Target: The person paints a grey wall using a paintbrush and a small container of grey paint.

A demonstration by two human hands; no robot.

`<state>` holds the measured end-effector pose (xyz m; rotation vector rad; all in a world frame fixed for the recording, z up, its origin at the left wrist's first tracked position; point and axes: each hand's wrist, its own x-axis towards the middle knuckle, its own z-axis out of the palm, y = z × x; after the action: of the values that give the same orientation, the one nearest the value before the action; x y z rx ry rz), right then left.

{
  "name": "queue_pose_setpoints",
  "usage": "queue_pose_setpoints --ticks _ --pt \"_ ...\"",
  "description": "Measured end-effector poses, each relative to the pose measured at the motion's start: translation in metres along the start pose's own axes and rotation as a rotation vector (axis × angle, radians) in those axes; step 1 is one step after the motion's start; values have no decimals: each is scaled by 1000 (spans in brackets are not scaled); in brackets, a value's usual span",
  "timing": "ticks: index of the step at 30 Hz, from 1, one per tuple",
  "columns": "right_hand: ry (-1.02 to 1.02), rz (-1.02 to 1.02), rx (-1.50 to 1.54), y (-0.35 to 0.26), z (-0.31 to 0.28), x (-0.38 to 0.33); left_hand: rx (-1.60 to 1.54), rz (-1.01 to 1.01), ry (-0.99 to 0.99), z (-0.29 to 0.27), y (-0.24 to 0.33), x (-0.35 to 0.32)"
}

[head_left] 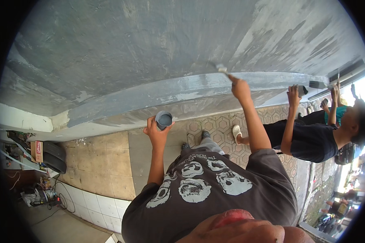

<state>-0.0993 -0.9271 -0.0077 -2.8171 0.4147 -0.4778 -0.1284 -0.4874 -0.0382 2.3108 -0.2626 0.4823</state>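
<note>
One cup [164, 120] of grey paint (apparently), left-hand [156, 131] grip.

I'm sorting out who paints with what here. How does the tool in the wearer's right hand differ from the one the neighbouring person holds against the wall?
The paintbrush in the right hand is slim, pale-bristled and touches the grey wall at its ledge. The co-worker's tool is wider and darker, roller-like, farther right. Both meet the same grey-painted ledge. The left hand holds a cup of grey paint.

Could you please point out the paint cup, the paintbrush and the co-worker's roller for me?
paint cup [164, 120]: head view, on the grey paint inside.
paintbrush [222, 69]: head view, on the ferrule near the bristles.
co-worker's roller [317, 84]: head view, on the dark roller sleeve.
</note>
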Motion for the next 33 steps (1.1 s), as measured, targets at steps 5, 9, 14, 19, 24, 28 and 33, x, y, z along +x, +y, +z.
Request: queue_pose_setpoints --ticks 5,9,14,19,24,28,33 --pt "495 81 181 -83 -162 26 25 -28 -3 -8 -3 -4" --pt "985 4 392 -103 -179 27 4 -25 10 -6 -6 -3" --pt "311 111 206 -66 -41 7 16 -52 -13 -10 5 -2" --pt "-113 -50 46 6 80 -40 -22 9 9 -5 4 7" --pt "367 104 240 -83 -60 9 18 -35 0 -13 -6 0" --pt "738 8 440 -109 -90 11 31 -46 15 -10 -8 1" --pt "144 160 126 -79 -2 -2 15 -42 -21 -8 -6 2"
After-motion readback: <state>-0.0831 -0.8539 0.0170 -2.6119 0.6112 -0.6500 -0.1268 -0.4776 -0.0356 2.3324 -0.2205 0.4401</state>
